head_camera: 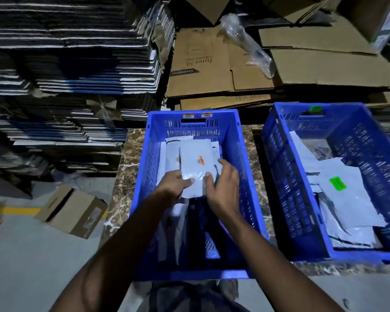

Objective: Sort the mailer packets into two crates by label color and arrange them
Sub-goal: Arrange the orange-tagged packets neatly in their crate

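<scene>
Inside the left crate [245, 167], on the tabletop [131, 154]: one orange-labelled mailer packet [195, 164], left hand [175, 182] pinching its near edge, right hand [223, 183] fingers relaxed alongside, steadying (likely squaring it onto the stack). Green-labelled packets [338, 192] filled the right crate [277, 176].

Brown marbled slab [131, 154] serving as the support surface, two blue perforated plastic crates resting directly on it, near crate [241, 176] at centre, second crate [277, 176] just beside it to the right, a strip of slab exposed between them.
</scene>
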A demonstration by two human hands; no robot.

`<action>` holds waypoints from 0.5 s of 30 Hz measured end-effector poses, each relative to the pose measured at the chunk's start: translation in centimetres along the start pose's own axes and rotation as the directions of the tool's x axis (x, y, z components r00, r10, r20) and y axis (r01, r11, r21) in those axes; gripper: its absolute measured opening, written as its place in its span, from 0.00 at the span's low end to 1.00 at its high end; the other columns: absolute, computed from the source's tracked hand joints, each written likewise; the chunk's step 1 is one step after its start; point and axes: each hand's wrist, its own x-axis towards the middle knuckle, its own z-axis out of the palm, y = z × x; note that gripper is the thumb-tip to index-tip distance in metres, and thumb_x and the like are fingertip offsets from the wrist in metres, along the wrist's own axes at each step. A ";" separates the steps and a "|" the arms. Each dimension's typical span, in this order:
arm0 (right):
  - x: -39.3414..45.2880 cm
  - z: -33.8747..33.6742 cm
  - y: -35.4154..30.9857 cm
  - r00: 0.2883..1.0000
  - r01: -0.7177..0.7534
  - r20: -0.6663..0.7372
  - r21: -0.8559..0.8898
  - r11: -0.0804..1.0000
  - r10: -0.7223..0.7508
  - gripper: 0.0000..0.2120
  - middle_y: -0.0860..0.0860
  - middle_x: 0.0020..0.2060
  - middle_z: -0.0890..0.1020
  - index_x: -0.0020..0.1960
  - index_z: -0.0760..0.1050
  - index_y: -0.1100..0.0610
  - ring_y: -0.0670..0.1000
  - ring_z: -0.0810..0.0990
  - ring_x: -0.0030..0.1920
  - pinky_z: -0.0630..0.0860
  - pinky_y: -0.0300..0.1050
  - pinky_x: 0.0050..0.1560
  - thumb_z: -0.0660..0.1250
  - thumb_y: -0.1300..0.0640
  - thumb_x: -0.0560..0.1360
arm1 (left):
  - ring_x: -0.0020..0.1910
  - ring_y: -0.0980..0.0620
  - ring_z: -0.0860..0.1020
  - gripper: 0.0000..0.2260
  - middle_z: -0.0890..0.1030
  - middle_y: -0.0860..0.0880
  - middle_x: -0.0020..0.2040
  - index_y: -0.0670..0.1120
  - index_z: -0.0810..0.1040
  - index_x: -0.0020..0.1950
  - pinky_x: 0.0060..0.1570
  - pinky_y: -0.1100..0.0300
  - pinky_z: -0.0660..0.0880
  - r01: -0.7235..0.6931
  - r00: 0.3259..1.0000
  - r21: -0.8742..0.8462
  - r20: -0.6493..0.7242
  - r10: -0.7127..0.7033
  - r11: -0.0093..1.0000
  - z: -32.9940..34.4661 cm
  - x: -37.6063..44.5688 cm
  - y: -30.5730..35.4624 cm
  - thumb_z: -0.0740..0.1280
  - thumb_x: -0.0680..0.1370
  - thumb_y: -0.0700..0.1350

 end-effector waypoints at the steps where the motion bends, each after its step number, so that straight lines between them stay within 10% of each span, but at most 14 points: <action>1: 0.4 -0.1 0.0 0.998 -0.033 0.046 0.055 0.998 0.030 0.25 0.57 0.65 0.70 0.73 0.63 0.54 0.57 0.71 0.63 0.67 0.44 0.58 0.65 0.53 0.79 | 0.24 0.62 0.76 0.05 0.81 0.55 0.28 0.40 0.80 0.52 0.27 0.69 0.70 -0.044 0.997 -0.008 0.066 0.045 0.999 -0.6 -0.9 -0.2 0.67 0.78 0.34; 5: 0.7 -0.5 0.3 0.963 -0.134 0.260 0.220 0.966 0.074 0.32 0.52 0.63 0.77 0.74 0.56 0.45 0.57 0.80 0.56 0.77 0.51 0.56 0.68 0.57 0.76 | 0.45 0.49 0.83 0.18 0.86 0.44 0.48 0.36 0.78 0.59 0.44 0.60 0.78 -0.112 0.977 -0.081 0.170 0.125 0.990 -2.1 -3.1 -1.0 0.74 0.70 0.35; 10: -1.1 -2.2 1.4 0.957 -0.015 0.290 0.050 0.999 -0.001 0.23 0.40 0.61 0.79 0.63 0.74 0.48 0.45 0.77 0.60 0.71 0.40 0.59 0.70 0.65 0.73 | 0.30 0.59 0.77 0.25 0.80 0.51 0.38 0.40 0.70 0.66 0.31 0.63 0.75 -0.171 0.969 0.213 0.211 0.126 0.962 -4.2 -4.1 -0.6 0.73 0.72 0.30; 15: -3.4 -2.4 3.9 0.824 -0.117 0.480 -0.376 0.919 0.301 0.18 0.47 0.54 0.82 0.51 0.77 0.45 0.51 0.81 0.53 0.77 0.48 0.54 0.72 0.65 0.68 | 0.59 0.47 0.78 0.26 0.79 0.45 0.61 0.46 0.67 0.73 0.58 0.58 0.72 -0.505 0.853 0.615 0.249 0.459 0.605 -7.6 -4.5 -1.0 0.70 0.77 0.43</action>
